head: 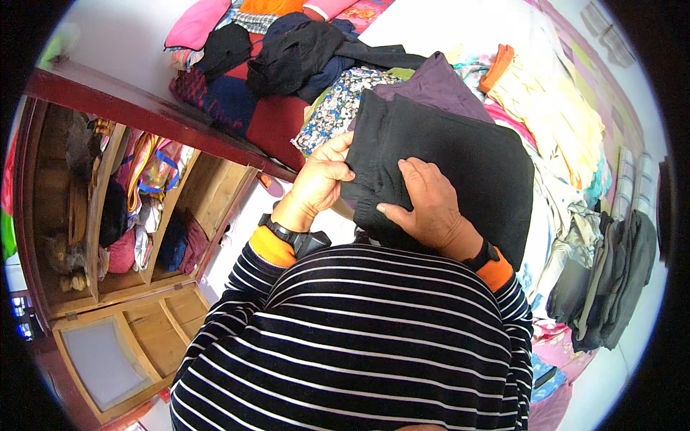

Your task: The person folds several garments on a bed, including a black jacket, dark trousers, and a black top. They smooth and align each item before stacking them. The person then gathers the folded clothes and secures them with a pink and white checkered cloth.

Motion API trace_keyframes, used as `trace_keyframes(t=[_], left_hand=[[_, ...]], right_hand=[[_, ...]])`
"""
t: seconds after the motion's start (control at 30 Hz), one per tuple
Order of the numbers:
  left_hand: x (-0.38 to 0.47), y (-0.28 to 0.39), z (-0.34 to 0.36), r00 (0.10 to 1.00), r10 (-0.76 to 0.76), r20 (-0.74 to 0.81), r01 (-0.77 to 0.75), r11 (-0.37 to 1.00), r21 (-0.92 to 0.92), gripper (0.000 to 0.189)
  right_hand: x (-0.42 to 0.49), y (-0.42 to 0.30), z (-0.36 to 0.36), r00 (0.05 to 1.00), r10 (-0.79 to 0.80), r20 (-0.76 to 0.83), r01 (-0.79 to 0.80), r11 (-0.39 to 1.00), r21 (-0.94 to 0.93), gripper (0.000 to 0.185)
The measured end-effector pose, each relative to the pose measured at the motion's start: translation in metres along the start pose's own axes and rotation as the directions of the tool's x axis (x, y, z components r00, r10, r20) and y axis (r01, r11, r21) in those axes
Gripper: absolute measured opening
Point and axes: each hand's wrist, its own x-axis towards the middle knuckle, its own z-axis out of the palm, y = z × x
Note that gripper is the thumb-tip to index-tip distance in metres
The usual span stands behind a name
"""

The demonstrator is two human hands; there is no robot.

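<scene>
A black folded garment [463, 145], with what looks like an elastic waistband along its left edge, lies spread before me. My left hand [323, 175] pinches that left edge between thumb and fingers. Resting on top of the cloth, my right hand [428, 202] has its fingers apart and its palm down. Part of the garment's lower side is hidden behind my right arm and my striped top. Just beyond it are a purple cloth [436, 81] and a floral cloth [345, 102], both partly covered by other clothes.
Black clothes [296, 56] heap up at the back. A pale yellow garment [555, 113] lies to the right, with a stack of folded dark clothes [609, 280] lower down. At left stands an open wooden cupboard [186, 140] holding clothes, its door [124, 323] swung out.
</scene>
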Motion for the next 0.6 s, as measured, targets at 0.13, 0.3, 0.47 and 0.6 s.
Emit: trace_keyframes(t=[0.13, 0.3, 0.47, 0.6], left_hand=[[0.001, -0.001, -0.003, 1.000, -0.009, 0.014, 0.009, 0.999, -0.035, 0.069], [0.004, -0.002, -0.004, 0.999, -0.007, 0.040, 0.008, 1.000, -0.027, 0.073], [-0.001, -0.003, -0.006, 0.999, 0.020, -0.042, -0.020, 1.000, -0.010, 0.082], [-0.004, -0.007, -0.012, 0.995, -0.007, -0.102, 0.009, 1.000, 0.025, 0.084]], right_hand=[[0.000, 0.005, 0.002, 0.999, 0.044, 0.031, -0.046, 0.994, 0.094, 0.054], [-0.004, 0.015, 0.004, 0.979, 0.200, -0.043, -0.177, 0.933, 0.314, 0.033], [-0.013, 0.037, -0.009, 0.685, 0.709, 0.168, -0.309, 0.073, 0.948, 0.017], [-0.016, 0.043, -0.009, 0.682, 0.708, 0.183, -0.215, -0.046, 0.976, 0.024]])
